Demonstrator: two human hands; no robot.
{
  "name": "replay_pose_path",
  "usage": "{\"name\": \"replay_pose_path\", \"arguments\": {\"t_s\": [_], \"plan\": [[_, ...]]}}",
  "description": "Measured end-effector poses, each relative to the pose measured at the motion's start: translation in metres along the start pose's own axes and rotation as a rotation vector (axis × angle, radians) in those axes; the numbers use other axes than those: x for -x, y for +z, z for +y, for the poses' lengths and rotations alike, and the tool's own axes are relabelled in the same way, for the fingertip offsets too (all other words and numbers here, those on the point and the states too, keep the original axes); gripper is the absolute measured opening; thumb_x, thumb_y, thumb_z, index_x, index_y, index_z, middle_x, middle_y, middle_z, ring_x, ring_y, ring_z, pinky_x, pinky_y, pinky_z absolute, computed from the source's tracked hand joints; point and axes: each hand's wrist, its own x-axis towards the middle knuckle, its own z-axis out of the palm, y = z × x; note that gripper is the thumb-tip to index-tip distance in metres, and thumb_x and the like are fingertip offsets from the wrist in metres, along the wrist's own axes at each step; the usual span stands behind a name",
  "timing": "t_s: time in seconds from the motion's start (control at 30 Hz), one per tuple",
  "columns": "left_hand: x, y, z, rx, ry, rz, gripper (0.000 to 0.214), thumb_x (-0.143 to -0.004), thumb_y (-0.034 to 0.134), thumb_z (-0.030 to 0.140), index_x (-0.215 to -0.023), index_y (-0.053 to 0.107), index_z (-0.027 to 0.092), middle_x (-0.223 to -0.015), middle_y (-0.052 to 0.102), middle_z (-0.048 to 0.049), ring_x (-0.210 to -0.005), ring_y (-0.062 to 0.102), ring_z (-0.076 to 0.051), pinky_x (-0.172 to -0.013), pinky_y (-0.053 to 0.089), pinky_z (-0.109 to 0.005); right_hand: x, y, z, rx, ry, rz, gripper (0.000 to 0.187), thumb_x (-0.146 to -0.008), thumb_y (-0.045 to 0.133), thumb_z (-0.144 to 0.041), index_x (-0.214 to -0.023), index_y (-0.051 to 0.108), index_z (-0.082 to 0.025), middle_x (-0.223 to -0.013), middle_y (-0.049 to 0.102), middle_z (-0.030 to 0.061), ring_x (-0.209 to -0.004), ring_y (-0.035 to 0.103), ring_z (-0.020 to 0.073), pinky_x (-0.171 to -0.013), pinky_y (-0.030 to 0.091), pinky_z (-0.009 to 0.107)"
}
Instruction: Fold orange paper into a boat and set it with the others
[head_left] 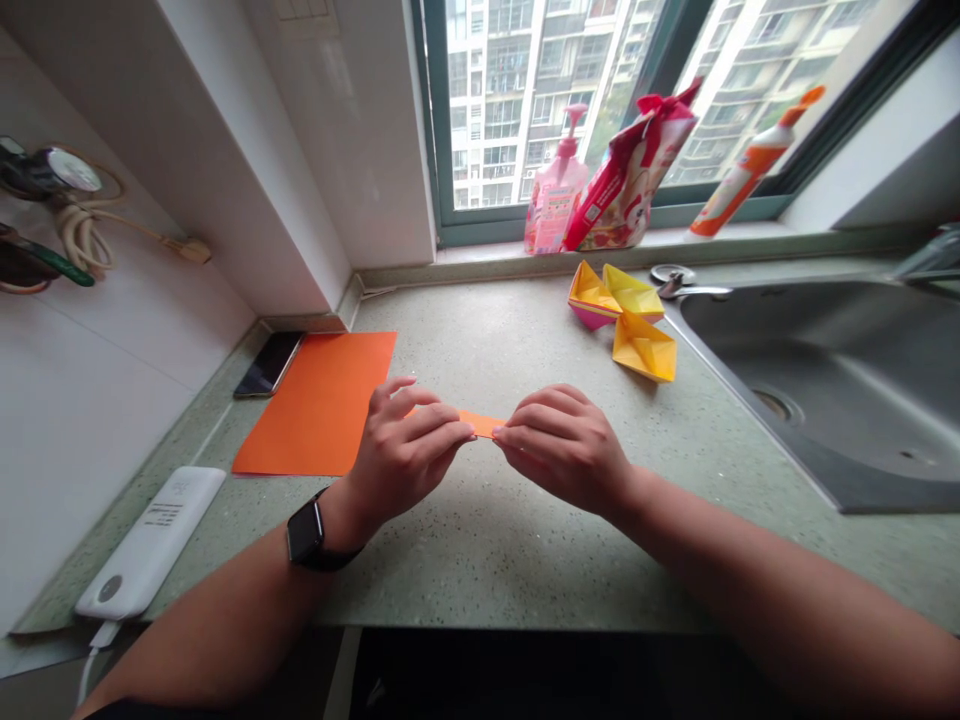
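Observation:
A small folded piece of orange paper (484,424) is stretched between my two hands above the counter. My left hand (409,445), with a black watch (307,532) on its wrist, pinches the left end between thumb and fingers. At the other end, my right hand (566,445) grips the paper with its fingertips. Most of the paper is hidden behind my fingers, so its full shape cannot be made out. Flat orange sheets (311,405) lie just left of my left hand. Beyond my right hand sit folded paper boats, one of them yellow-orange (645,348).
A phone (270,363) touches the orange sheets. The white power bank (150,545) lies at the left with a cable. A steel sink (832,390) is set into the right side. A pink pump bottle (556,195), a red bag (637,175) and an orange-white bottle (750,170) stand on the sill.

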Motion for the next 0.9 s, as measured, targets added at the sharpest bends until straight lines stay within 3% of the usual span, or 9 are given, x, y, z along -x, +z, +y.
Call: {"name": "replay_pose_path", "arguments": {"t_s": [0.3,0.67,0.9], "plan": [[0.001,-0.008,-0.031,0.011,-0.018,-0.011,0.010,-0.101,0.078,0.018,-0.099,0.078,0.028,-0.093,0.082,0.0028,-0.089,0.070,-0.019,-0.106,0.051,-0.045,0.005,-0.009,0.015,-0.023,0.048,0.004,0.012,-0.100,0.074,-0.016,-0.093,0.074,-0.027,-0.084,0.078,-0.0004,-0.080,0.069,0.0195,-0.076,0.051,0.037],[0.008,-0.002,-0.043,0.004,-0.075,-0.045,0.011,-0.104,0.076,0.027,-0.093,0.078,0.027,-0.090,0.080,0.0008,-0.085,0.071,-0.019,-0.107,0.054,-0.045,0.011,-0.002,0.028,-0.067,0.156,-0.053,0.020,-0.105,0.068,-0.023,-0.086,0.073,-0.025,-0.082,0.076,0.0018,-0.076,0.066,0.0190,-0.074,0.051,0.037],[0.013,0.002,-0.055,0.063,-0.137,-0.047,0.013,-0.104,0.074,0.026,-0.092,0.077,0.023,-0.091,0.078,-0.0029,-0.086,0.069,-0.020,-0.095,0.057,-0.041,0.009,-0.005,0.034,-0.054,0.141,0.013,0.019,-0.103,0.070,-0.019,-0.085,0.072,-0.025,-0.079,0.073,0.0014,-0.074,0.066,0.0191,-0.071,0.054,0.037]]}}
